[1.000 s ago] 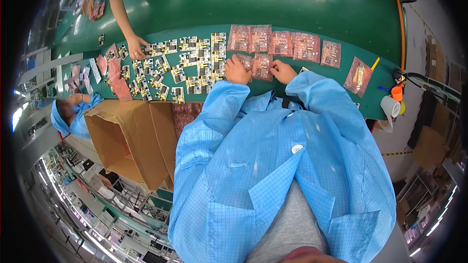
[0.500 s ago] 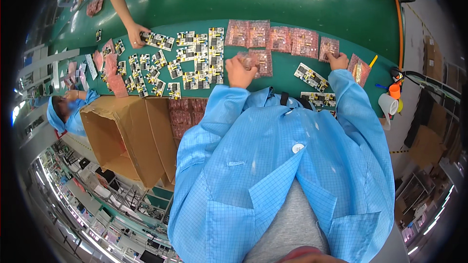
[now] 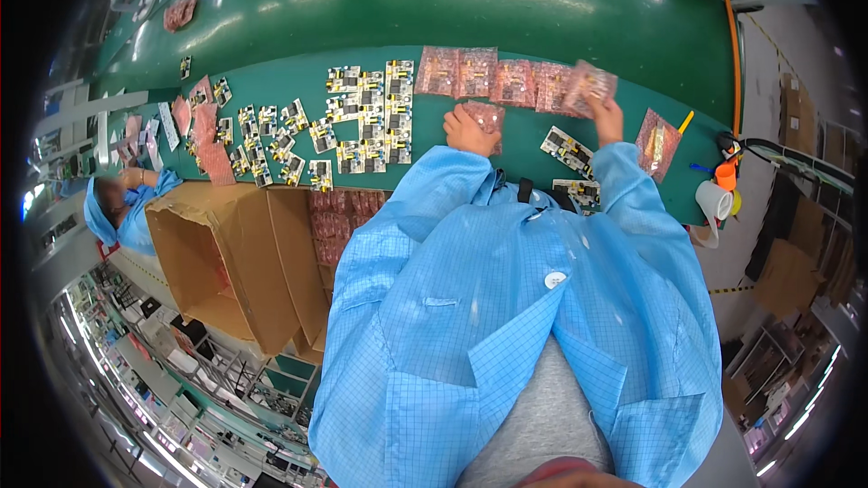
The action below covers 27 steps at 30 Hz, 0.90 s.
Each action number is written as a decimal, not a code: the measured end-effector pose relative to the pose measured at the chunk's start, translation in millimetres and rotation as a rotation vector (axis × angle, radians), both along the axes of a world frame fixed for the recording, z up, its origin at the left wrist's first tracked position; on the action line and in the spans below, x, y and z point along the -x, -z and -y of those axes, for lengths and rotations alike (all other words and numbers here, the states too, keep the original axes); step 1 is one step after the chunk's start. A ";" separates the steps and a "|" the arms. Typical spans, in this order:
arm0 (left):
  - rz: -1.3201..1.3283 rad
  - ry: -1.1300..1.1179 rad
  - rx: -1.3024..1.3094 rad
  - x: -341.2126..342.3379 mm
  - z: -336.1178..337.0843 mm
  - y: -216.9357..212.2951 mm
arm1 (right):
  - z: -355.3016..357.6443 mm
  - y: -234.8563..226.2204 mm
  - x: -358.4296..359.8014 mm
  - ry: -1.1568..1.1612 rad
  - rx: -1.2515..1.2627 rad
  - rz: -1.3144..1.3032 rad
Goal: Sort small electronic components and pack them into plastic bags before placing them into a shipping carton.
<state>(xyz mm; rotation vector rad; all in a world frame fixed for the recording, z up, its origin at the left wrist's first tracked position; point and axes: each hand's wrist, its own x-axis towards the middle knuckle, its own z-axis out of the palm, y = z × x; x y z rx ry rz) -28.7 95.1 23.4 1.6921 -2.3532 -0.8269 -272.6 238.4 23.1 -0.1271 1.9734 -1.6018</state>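
Note:
My right hand [image 3: 608, 119] pinches the near edge of a pink bubble-wrap bag [image 3: 592, 86], raised at a slant and partly over the right end of a row of similar bags. Something dark shows through its film, likely a circuit board. Closer to me, my left hand [image 3: 468, 133] is closed on another pink bubble-wrap bag [image 3: 485, 115]; its fingers curl over the bag's left side, and whether a second bag lies beneath is hidden. The row of filled bags [image 3: 476, 72] lies just beyond. Bare circuit boards [image 3: 567, 152] rest near my right forearm.
Several bare circuit boards [image 3: 398, 113] stand in columns to the left. At the right lie a bag with a yellowish strip [image 3: 658, 145], a yellow pen-like tool [image 3: 685, 122] and a white roll [image 3: 714, 202]. A cardboard box [image 3: 253, 262] is below the table's left edge.
My right hand has moved left, lifting its bag toward the row. The left hand has shifted slightly right with its bag. A co-worker's hand has left with a strip of boards.

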 end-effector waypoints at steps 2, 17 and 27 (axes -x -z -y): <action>0.009 0.018 -0.021 -3.8 2.0 1.3 | 11.0 10.0 -4.7 -0.117 -0.030 0.003; 0.220 0.138 0.000 -16.1 2.3 -1.6 | 51.1 22.5 0.7 -0.197 -0.834 -0.125; -0.801 0.058 -1.337 8.0 28.9 -8.0 | 40.0 71.5 13.0 -0.205 -0.503 0.072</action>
